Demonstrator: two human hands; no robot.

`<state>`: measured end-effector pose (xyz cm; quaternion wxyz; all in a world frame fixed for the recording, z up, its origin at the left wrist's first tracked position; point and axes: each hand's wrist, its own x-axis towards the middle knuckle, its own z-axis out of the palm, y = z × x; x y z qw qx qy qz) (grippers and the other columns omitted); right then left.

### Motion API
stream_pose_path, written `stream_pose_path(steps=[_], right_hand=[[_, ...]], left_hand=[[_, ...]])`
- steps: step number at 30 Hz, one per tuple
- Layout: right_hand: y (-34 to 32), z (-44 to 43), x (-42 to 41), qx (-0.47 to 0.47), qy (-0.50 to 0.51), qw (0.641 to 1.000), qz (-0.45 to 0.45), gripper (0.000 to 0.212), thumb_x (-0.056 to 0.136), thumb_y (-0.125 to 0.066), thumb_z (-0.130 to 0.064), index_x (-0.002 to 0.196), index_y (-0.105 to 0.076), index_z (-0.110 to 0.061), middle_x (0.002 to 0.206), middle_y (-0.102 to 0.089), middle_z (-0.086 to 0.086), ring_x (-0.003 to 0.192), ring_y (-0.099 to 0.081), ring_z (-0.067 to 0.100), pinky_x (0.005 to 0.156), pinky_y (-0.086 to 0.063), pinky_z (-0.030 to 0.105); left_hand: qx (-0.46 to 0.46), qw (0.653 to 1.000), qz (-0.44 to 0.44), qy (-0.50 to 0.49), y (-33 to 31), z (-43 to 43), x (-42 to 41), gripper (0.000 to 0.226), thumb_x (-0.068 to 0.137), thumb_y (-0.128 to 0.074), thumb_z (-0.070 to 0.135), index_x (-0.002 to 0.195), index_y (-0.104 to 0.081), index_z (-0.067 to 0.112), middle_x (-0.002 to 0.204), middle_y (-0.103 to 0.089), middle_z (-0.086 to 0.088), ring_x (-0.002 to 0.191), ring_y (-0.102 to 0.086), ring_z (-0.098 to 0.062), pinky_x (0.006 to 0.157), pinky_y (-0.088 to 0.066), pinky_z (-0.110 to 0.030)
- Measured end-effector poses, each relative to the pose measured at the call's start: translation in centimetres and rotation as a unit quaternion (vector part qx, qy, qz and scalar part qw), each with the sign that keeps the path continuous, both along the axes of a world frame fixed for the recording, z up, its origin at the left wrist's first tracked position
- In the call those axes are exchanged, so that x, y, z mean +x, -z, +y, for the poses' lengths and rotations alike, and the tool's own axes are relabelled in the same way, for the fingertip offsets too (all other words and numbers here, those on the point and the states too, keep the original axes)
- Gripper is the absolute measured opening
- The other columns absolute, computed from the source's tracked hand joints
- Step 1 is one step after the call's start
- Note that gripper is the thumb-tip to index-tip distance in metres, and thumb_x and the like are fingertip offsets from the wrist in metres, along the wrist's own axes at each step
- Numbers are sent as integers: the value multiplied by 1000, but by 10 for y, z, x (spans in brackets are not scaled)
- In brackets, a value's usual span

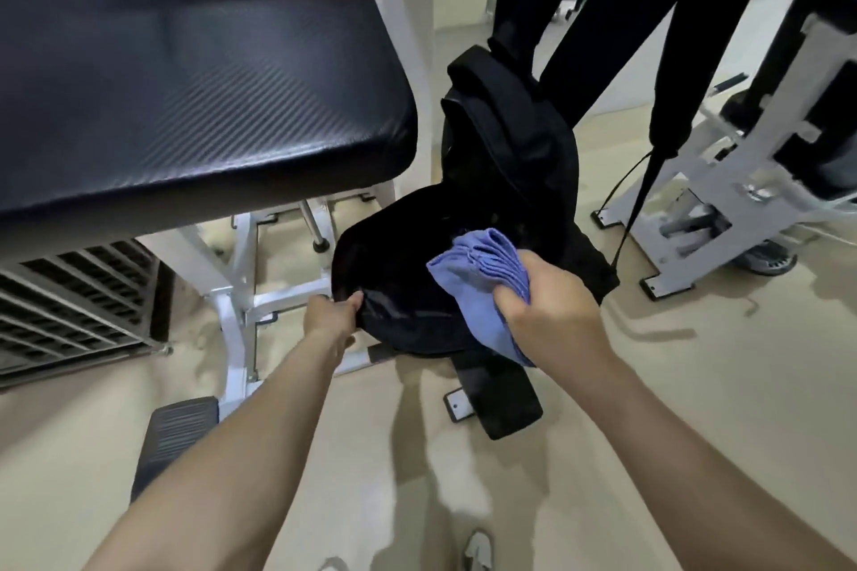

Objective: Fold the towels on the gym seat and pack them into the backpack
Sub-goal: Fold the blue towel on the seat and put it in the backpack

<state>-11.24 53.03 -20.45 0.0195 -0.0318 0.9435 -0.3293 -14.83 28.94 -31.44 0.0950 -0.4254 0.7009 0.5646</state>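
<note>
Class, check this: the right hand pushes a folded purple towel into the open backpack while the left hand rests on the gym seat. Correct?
Not quite. In the head view the left hand grips the rim of the open backpack, not the gym seat. The right hand does hold the folded purple towel at the opening.

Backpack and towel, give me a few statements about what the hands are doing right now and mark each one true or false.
1. The right hand grips a folded blue towel. True.
2. The left hand rests flat on the gym seat. False: it holds the edge of the backpack opening.
3. The backpack sits on the seat. False: it is on the floor beside it.
4. The towel is over the open backpack. True.
5. Towels are still lying on the seat. False: none show on it.
</note>
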Motion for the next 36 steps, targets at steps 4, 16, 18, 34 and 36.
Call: stream_pose_path(steps=[4,16,18,34,36], right_hand=[[7,-8,-29,119,-7,974,192,26,87,-43,-23,103,-59,-10,84,-55,5,69,-53,25,58,-43,32],[21,19,-51,424,-208,880,42,12,71,-69,-7,81,-62,-6,79,-58,11,70,-62,33,46,-34,30],[16,-2,-49,432,-221,874,34,11,78,-66,-18,85,-63,-10,83,-63,8,73,-64,32,44,-18,26],[93,-103,-84,80,-467,866,-161,30,87,-67,-16,115,-57,-14,101,-69,6,88,-67,25,73,-51,30],[140,-88,-90,148,-392,875,-243,66,88,-64,-23,144,-30,-12,118,-65,12,99,-64,29,85,-51,33]], left_hand=[[-14,990,126,57,-14,41,9,11,93,-58,13,104,-60,14,103,-69,-8,99,-66,-30,89,-54,-46],[99,936,294,164,-173,72,106,15,88,-54,15,100,-58,8,94,-67,-23,90,-66,-41,77,-54,-61],[104,931,303,174,-189,65,111,15,88,-55,11,101,-60,9,94,-70,-19,90,-68,-39,79,-55,-60],[150,933,291,148,-197,35,144,22,88,-54,-9,90,-64,11,60,-62,1,54,-60,-6,48,-45,-17],[133,935,296,142,-194,32,140,14,81,-57,1,85,-62,13,58,-60,3,54,-57,-5,49,-43,-15]])
